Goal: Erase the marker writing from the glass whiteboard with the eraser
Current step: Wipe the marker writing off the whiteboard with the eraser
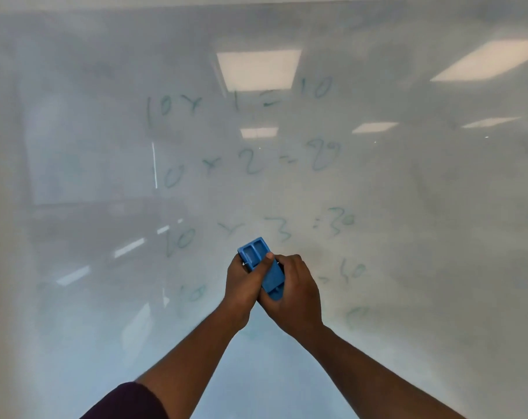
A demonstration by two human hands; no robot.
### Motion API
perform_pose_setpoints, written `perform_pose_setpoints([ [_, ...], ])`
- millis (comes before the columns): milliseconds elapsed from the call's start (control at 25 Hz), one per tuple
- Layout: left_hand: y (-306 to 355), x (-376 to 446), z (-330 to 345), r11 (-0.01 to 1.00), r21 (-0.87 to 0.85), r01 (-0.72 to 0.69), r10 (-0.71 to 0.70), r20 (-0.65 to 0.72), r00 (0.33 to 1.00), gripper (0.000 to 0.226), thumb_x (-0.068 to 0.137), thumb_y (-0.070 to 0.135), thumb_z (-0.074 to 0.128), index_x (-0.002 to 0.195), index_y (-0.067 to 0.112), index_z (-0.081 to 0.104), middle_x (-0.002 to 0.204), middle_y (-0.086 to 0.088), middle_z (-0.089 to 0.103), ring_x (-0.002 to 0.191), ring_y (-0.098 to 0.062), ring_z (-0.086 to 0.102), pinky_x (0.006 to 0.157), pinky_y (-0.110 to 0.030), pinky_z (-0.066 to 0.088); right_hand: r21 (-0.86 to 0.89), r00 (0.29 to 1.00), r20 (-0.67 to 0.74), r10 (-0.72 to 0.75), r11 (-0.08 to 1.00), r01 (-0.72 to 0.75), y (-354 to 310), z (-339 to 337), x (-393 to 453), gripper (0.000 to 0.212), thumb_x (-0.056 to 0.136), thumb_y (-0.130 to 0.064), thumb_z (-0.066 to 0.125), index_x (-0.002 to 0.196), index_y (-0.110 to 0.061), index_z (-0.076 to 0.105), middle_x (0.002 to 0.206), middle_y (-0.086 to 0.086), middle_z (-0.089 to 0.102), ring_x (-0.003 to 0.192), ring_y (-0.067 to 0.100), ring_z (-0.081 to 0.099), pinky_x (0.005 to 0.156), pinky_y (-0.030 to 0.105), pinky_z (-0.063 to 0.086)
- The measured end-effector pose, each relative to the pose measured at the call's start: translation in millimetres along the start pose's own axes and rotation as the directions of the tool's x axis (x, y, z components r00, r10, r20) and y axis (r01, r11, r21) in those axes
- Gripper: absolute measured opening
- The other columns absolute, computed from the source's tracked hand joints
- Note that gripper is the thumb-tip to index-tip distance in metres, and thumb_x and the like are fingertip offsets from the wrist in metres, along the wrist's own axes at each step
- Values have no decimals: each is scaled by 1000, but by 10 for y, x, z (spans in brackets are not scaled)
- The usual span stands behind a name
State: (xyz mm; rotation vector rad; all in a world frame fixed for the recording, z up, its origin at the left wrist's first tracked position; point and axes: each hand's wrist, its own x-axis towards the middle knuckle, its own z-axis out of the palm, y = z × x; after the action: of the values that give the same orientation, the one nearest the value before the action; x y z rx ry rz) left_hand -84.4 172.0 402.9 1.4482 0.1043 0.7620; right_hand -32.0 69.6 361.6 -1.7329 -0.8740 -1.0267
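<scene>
The glass whiteboard [422, 207] fills the view. Faint green marker writing [244, 164] runs down its middle in several rows of sums, from "10 x 1 = 10" near the top to smeared rows low down. A blue plastic eraser [264, 267] is held in front of the board just below the "10 x 3 = 30" row. My left hand [244, 285] grips its left side with the thumb across its back. My right hand [296, 291] wraps its right and lower end. Whether the eraser touches the glass cannot be told.
Ceiling light panels [258, 69] reflect in the glass, with more reflections at the upper right. A dim reflected room shows on the left part of the board. A dark sleeve [126, 400] covers my left upper arm at the bottom edge.
</scene>
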Motion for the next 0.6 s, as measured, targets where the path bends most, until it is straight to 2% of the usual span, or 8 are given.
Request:
perform_pose_setpoints([
  [120, 284, 309, -79, 956, 252, -150, 154, 6, 988, 41, 92, 55, 68, 119, 25, 62, 115, 4, 72, 105, -14, 71, 94, -40, 61, -8, 998, -11, -61, 998, 61, 47, 4, 441, 58, 79, -53, 77, 125, -24, 57, 108, -11, 57, 92, 8, 58, 68, 27, 56],
  [200, 502, 529, -182, 916, 358, -179, 193, -2, 981, 41, 94, 63, 56, 113, 27, 60, 114, 5, 71, 102, -15, 72, 96, -45, 60, -33, 994, -24, -111, 993, 110, 119, -29, 788, 60, 79, -50, 80, 127, -21, 57, 112, -8, 58, 96, 11, 58, 70, 26, 55],
  [280, 711, 733, -362, 832, 496, -250, 292, -8, 956, 43, 95, 67, 49, 111, 28, 59, 114, 5, 70, 103, -17, 71, 95, -43, 59, -71, 988, -61, -139, 988, 135, 198, -64, 1176, 61, 80, -47, 82, 129, -18, 58, 114, -5, 58, 99, 14, 58, 72, 28, 53],
  [320, 819, 825, -471, 758, 582, -295, 367, -7, 930, 42, 96, 65, 49, 112, 27, 60, 115, 6, 70, 106, -17, 69, 95, -41, 57, -87, 986, -94, -138, 988, 130, 225, -90, 1382, 61, 82, -46, 82, 130, -17, 58, 115, -3, 58, 100, 16, 58, 73, 30, 54],
  [400, 998, 1023, -711, 547, 750, -373, 544, 21, 839, 41, 100, 58, 49, 118, 23, 61, 121, 5, 66, 114, -17, 63, 93, -37, 52, -107, 978, -160, -135, 987, 119, 255, -132, 1791, 63, 84, -46, 80, 134, -16, 56, 118, 0, 58, 104, 20, 58, 76, 33, 53],
  [480, 1108, 1216, -934, 354, 855, -380, 659, 60, 750, 41, 101, 51, 51, 127, 19, 59, 131, 3, 58, 124, -21, 54, 88, -37, 48, -144, 967, -201, -157, 981, 130, 282, -179, 2140, 68, 87, -47, 78, 141, -17, 52, 121, 2, 59, 107, 21, 57, 78, 32, 51],
  [560, 1158, 1425, -1126, 230, 896, -379, 722, 104, 684, 45, 100, 46, 55, 133, 15, 55, 141, -2, 51, 132, -25, 48, 91, -43, 52, -200, 948, -250, -196, 969, 148, 284, -270, 2440, 70, 88, -47, 77, 145, -17, 50, 123, 4, 59, 108, 22, 57, 78, 35, 52],
  [600, 1172, 1532, -1222, 188, 904, -383, 739, 126, 661, 49, 100, 44, 56, 137, 12, 53, 149, -4, 48, 140, -28, 45, 100, -47, 52, -229, 938, -280, -205, 963, 143, 284, -314, 2593, 70, 88, -47, 77, 146, -17, 50, 123, 5, 58, 108, 23, 57, 78, 37, 53],
])
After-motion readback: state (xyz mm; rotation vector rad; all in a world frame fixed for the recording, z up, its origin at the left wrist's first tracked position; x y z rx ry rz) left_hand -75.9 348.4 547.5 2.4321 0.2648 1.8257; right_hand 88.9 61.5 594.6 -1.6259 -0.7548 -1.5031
